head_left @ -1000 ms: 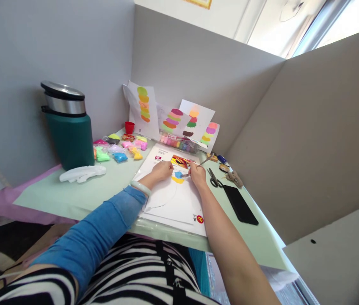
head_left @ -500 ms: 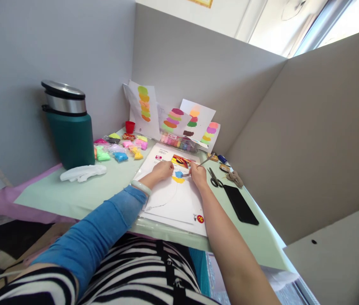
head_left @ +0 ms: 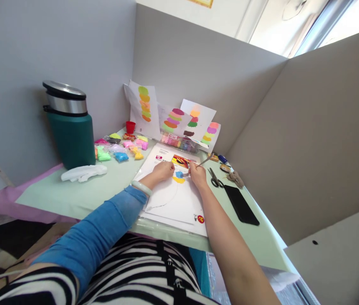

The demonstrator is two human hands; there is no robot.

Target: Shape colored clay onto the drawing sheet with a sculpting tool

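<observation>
My right hand (head_left: 197, 173) is closed around a metal fork (head_left: 205, 160), its handle pointing up to the right. The tines reach the left-hand side, at a small blue patch of what looks like soft clay (head_left: 178, 174) on the white paper (head_left: 163, 203). Just below the blue patch lies a yellow piece (head_left: 178, 180), beside a thin drawn line. On the other side of the blue patch, my left hand (head_left: 164, 170) rests on the paper with its fingers curled together; whatever they may hold is hidden.
Left stand a green flask (head_left: 71, 135) and a white cloth-like item (head_left: 83, 173), near several bagged clay pieces (head_left: 121, 156). Painted cards (head_left: 144, 106) lean at the back, behind a clear pack (head_left: 179, 142). Scissors (head_left: 215, 178) and a black phone-like slab (head_left: 241, 204) lie right.
Both hands stay in almost the same place. The fork's tines remain at the blue patch, and the whole view has shifted very slightly.
</observation>
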